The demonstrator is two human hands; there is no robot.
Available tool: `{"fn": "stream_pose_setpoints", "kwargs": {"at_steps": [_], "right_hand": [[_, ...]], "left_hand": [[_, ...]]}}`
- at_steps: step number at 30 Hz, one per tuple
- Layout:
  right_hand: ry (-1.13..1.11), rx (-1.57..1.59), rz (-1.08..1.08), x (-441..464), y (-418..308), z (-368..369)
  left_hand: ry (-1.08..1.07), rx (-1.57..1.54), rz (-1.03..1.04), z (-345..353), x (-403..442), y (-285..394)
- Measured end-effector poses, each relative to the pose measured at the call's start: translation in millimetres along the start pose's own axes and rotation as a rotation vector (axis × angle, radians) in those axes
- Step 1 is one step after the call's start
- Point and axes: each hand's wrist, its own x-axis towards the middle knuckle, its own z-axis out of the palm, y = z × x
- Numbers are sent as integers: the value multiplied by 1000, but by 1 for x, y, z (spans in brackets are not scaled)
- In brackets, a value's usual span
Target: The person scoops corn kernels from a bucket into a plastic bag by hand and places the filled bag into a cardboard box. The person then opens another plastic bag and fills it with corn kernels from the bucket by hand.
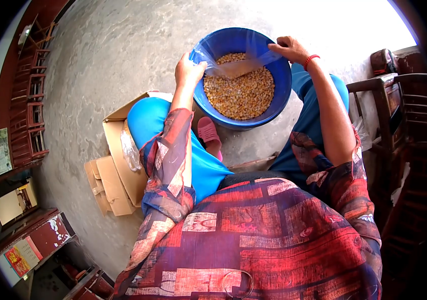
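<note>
A blue plastic bucket (284, 87) stands on the floor between my knees, part filled with yellow corn kernels (241, 100). Stretched across its opening is a clear plastic bag (241, 68), with some brownish matter or kernels showing through its lower part. My left hand (189, 73) grips one side of the bag at the bucket's left rim, thumb pointing inward. On the opposite side, my right hand (292, 49) pinches the bag's other edge near the right rim. A red bracelet (311, 61) circles my right wrist.
An open cardboard box (121, 167) sits beside my left leg, with clear plastic (130, 147) at its edge. A pink slipper (207, 130) is on my foot below the bucket. Dark wooden chairs (386, 100) stand at right, and more wooden furniture (34, 107) lines the left wall.
</note>
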Motion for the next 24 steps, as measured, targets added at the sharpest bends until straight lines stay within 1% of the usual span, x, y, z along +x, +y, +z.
{"fn": "stream_pose_setpoints", "kwargs": {"at_steps": [1, 5, 7, 8, 10, 13, 24], "right_hand": [[15, 61, 56, -1, -2, 1], [90, 105, 88, -4, -8, -1], [19, 65, 110, -3, -9, -5], [18, 65, 110, -2, -9, -5], [40, -8, 111, -2, -9, -4], [84, -12, 106, -6, -12, -3], [92, -30, 119, -5, -12, -2]], "left_hand": [[0, 0, -2, 0, 0, 1], [-3, -5, -6, -1, -2, 2], [2, -16, 9, 0, -1, 1], [2, -16, 8, 1, 0, 0], [3, -11, 3, 1, 1, -2], [4, -23, 19, 2, 2, -5], [0, 15, 5, 0, 1, -1]]}}
